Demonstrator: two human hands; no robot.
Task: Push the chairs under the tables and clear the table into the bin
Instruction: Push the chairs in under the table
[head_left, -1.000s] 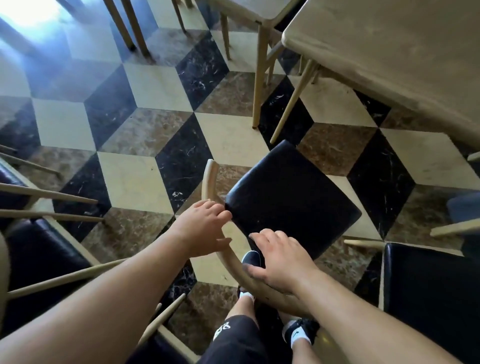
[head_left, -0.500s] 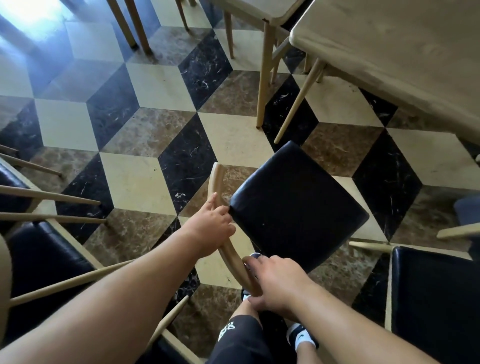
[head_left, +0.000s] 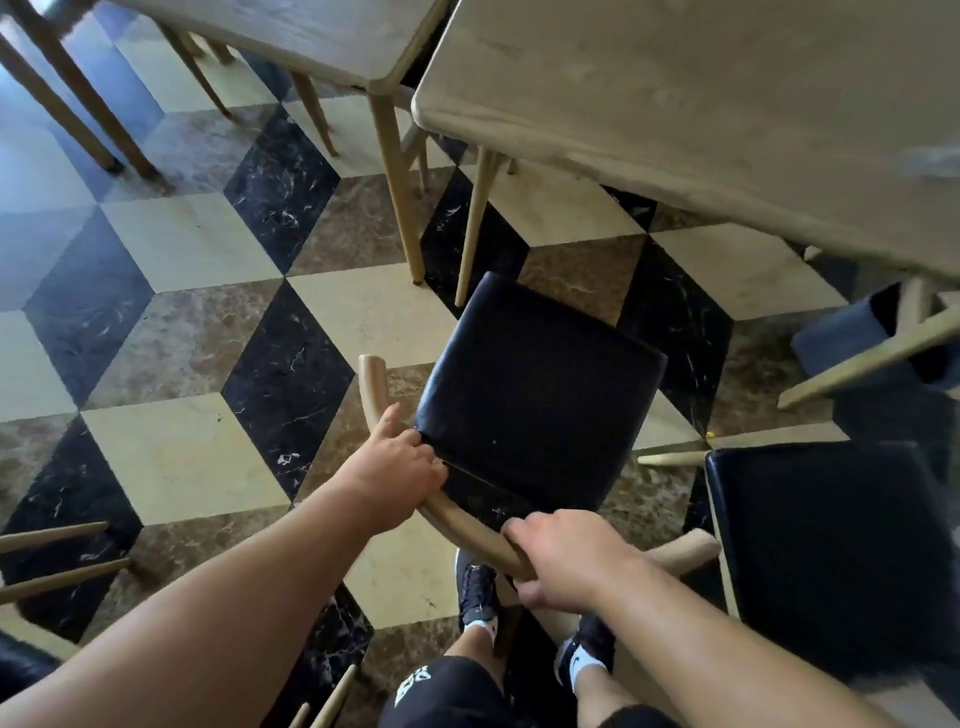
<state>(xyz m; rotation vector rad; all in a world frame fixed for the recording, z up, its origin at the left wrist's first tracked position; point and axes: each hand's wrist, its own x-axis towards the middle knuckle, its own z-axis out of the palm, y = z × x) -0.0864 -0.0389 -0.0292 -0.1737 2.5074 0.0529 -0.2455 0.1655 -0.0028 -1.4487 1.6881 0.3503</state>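
Wooden chair backrest (head_left: 462, 525) in both fists, left hand (head_left: 392, 470), right hand (head_left: 569, 564); shorts (head_left: 441, 691) print unreadable.

A floor (head_left: 197, 244) of cube-pattern tiles in cream, brown marble and black marble fills the view. Toward 10 o'clock it shines pale blue with glare (head_left: 31, 171). At 6 o'clock stand two dark shoes (head_left: 480, 592) with white socks (head_left: 584, 667), and black shorts (head_left: 447, 693) bearing a white print.
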